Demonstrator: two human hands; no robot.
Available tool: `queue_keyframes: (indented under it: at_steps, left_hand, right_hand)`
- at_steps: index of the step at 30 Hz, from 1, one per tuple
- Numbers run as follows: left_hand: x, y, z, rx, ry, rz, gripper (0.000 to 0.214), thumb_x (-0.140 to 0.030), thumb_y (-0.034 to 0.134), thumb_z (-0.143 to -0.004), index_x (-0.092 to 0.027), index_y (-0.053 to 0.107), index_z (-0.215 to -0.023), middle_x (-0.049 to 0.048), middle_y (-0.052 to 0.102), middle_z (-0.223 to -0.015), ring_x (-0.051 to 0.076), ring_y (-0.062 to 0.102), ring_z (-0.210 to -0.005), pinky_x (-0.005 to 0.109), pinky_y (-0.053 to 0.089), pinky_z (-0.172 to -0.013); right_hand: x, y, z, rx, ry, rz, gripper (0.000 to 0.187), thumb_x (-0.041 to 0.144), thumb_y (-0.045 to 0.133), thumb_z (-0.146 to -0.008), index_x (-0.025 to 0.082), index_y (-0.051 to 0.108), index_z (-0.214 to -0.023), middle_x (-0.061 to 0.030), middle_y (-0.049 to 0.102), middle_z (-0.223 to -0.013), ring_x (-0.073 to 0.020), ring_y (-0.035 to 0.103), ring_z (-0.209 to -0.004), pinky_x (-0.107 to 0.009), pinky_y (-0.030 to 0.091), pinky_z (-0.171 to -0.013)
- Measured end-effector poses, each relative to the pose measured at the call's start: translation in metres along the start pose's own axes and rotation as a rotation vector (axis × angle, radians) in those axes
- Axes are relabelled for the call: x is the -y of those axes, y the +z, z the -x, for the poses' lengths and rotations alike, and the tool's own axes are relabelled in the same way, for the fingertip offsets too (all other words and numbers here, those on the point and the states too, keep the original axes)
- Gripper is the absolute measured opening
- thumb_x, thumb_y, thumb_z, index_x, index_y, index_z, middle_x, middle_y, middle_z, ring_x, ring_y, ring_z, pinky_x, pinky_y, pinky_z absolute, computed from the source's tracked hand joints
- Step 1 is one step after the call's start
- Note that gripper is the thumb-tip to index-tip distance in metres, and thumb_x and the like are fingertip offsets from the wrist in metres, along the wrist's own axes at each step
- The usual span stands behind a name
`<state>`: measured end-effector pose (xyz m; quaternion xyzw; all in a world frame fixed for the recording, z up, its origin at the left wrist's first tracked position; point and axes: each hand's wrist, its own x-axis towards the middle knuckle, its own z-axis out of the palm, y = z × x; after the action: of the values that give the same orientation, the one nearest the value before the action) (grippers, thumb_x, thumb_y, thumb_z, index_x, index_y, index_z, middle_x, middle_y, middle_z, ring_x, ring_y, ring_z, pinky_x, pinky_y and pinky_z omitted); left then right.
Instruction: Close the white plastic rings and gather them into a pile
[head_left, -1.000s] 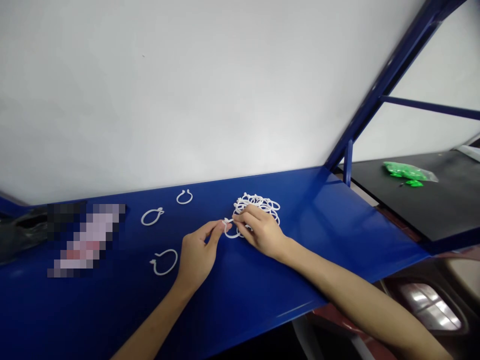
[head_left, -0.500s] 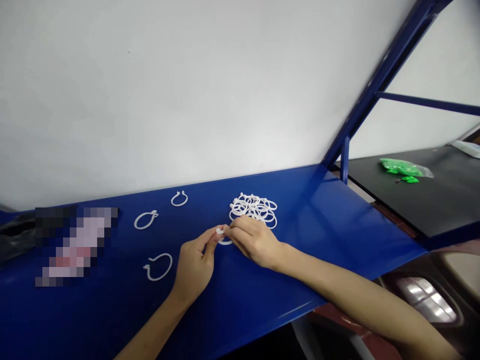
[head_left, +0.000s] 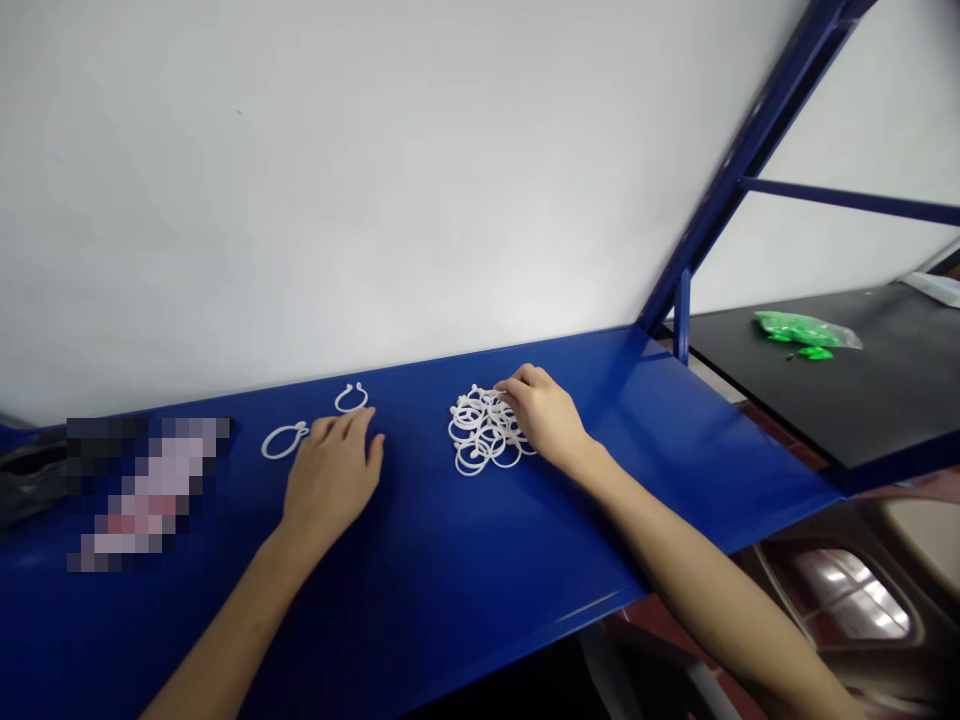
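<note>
A pile of white plastic rings (head_left: 484, 435) lies on the blue shelf (head_left: 465, 560). My right hand (head_left: 547, 415) rests on the pile's far right side, fingers curled and tips pinching among the rings. My left hand (head_left: 330, 478) lies palm down on the shelf to the left, fingers stretched flat and close together. Just beyond its fingertips lie two single rings, one at the left (head_left: 284, 441) and one farther back (head_left: 351, 398). Anything under the left palm is hidden.
A white wall rises right behind the shelf. A blurred patch (head_left: 146, 490) covers something at the left. A blue upright post (head_left: 739, 170) bounds the shelf on the right. Beyond it a black surface (head_left: 862, 400) holds a bag of green parts (head_left: 802, 330).
Both hands were pinching one ring in front of the pile. My left hand has moved left and lies flat where a third single ring lay. My right hand went back onto the pile.
</note>
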<state>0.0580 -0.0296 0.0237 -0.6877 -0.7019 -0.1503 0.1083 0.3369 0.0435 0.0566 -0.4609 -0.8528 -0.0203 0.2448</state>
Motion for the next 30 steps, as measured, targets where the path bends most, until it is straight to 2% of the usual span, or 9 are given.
queue_keyframes:
  at_steps: [4,9,13,16,20,22,25,27,30]
  left_hand:
    - [0.018,0.009,-0.022,0.044,0.004,-0.171,0.053,-0.025,0.034,-0.093,-0.007,0.049,-0.141,0.0191,0.054,-0.144,0.04,0.044,-0.13,0.052,0.04,-0.099]
    - [0.023,0.013,-0.034,0.152,-0.04,-0.269,0.043,-0.033,0.036,-0.095,-0.011,0.064,-0.118,0.0196,0.068,-0.119,0.04,0.052,-0.113,0.052,0.039,-0.088]
    - [0.022,0.008,-0.028,0.128,0.006,-0.25,0.033,-0.03,0.038,-0.096,-0.016,0.068,-0.099,0.015,0.072,-0.103,0.036,0.055,-0.101,0.048,0.037,-0.082]
    - [0.009,-0.002,-0.015,0.027,0.086,-0.173,0.025,-0.03,0.046,-0.095,-0.019,0.067,-0.088,0.0106,0.073,-0.09,0.032,0.058,-0.093,0.046,0.037,-0.079]
    - [-0.026,-0.018,0.012,-0.36,0.335,0.017,0.009,-0.022,0.057,-0.093,-0.02,0.065,-0.095,0.0047,0.072,-0.087,0.023,0.06,-0.084,0.038,0.042,-0.077]
    - [-0.043,-0.022,0.025,-0.459,0.479,0.106,0.015,-0.016,0.061,-0.091,-0.018,0.064,-0.105,0.0043,0.072,-0.09,0.02,0.06,-0.082,0.036,0.045,-0.077]
    - [-0.059,-0.021,0.037,-0.464,0.624,0.191,0.018,-0.009,0.061,-0.089,-0.017,0.063,-0.105,0.0039,0.071,-0.088,0.018,0.062,-0.08,0.033,0.048,-0.076]
    - [-0.063,-0.017,0.04,-0.429,0.65,0.252,0.018,-0.007,0.06,-0.089,-0.017,0.062,-0.104,0.0033,0.07,-0.088,0.017,0.063,-0.08,0.032,0.05,-0.076]
    - [-0.064,-0.011,0.041,-0.419,0.465,0.445,0.012,-0.01,0.06,-0.091,-0.019,0.059,-0.099,0.0023,0.066,-0.088,0.015,0.063,-0.08,0.029,0.052,-0.077]
  right_hand:
    - [0.002,0.004,0.001,0.077,-0.028,-0.006,0.014,0.02,0.059,-0.097,0.016,0.069,-0.107,-0.0081,0.068,-0.102,-0.0224,0.059,-0.094,-0.032,0.049,-0.079]
    - [0.004,0.008,0.001,0.019,-0.022,-0.004,0.019,0.027,0.061,-0.097,0.016,0.069,-0.109,-0.0092,0.069,-0.101,-0.0238,0.058,-0.094,-0.035,0.05,-0.079]
    - [0.004,0.006,0.0,-0.116,-0.036,-0.025,0.021,0.027,0.057,-0.098,0.014,0.069,-0.11,-0.0109,0.069,-0.1,-0.0246,0.057,-0.092,-0.036,0.05,-0.081]
    - [0.009,0.003,0.002,-0.186,-0.083,-0.088,0.023,0.029,0.053,-0.1,0.014,0.069,-0.108,-0.0106,0.069,-0.098,-0.024,0.056,-0.09,-0.036,0.05,-0.08]
    - [0.023,0.002,0.009,-0.135,-0.217,-0.3,0.028,0.037,0.051,-0.102,0.016,0.066,-0.112,-0.0083,0.07,-0.095,-0.0216,0.059,-0.088,-0.035,0.051,-0.08]
    - [0.033,0.005,0.014,-0.063,-0.286,-0.424,0.029,0.039,0.051,-0.102,0.017,0.063,-0.117,-0.0072,0.071,-0.096,-0.0207,0.063,-0.09,-0.034,0.052,-0.082]
    - [0.047,0.013,0.022,0.019,-0.3,-0.564,0.025,0.034,0.051,-0.102,0.017,0.06,-0.117,-0.0079,0.071,-0.099,-0.02,0.067,-0.091,-0.033,0.053,-0.082]
    - [0.053,0.019,0.025,0.041,-0.255,-0.628,0.019,0.029,0.051,-0.102,0.017,0.061,-0.113,-0.0082,0.072,-0.102,-0.0191,0.068,-0.091,-0.032,0.054,-0.081]
    - [0.055,0.023,0.027,0.034,-0.203,-0.686,0.016,0.025,0.05,-0.102,0.019,0.06,-0.111,-0.0066,0.072,-0.101,-0.0172,0.069,-0.088,-0.03,0.054,-0.081]
